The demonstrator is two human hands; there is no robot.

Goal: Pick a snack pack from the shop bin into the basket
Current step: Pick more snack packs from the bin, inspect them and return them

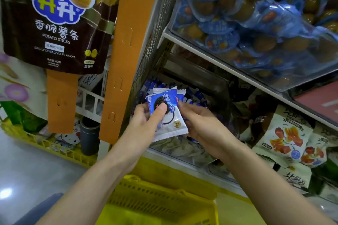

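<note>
- Head view: the left grip (pixel 146 121) sits at frame centre, closed on a blue-and-white pack (pixel 169 117); its thumb (pixel 161 110) presses the cookie picture on the front and the other fingers curl behind.
- The right grip (pixel 201 124), just right of centre, pinches the pack's right edge near its top corner, with the palm behind and below the pack.
- The pack stands tilted between the two grips, its top seam toward the upper left and its lower corner below the left thumb. A second, similar wrapper shows just behind its top edge; which grip holds that one I cannot tell.
- The pack is raised in front of the clear bin (pixel 182 151), which holds more blue-and-white packs behind the grips.
- The yellow basket (pixel 159 199) is at bottom centre, below the forearms and well apart from the pack.
- Upper left: a brown potato-sticks bag (pixel 60 29) hangs beside an orange post (pixel 126 42).
- Upper right: a shelf (pixel 228 67) carries blue-lidded cups (pixel 237 14).
- Lower right: white pouches (pixel 285 137) with red pictures.
</note>
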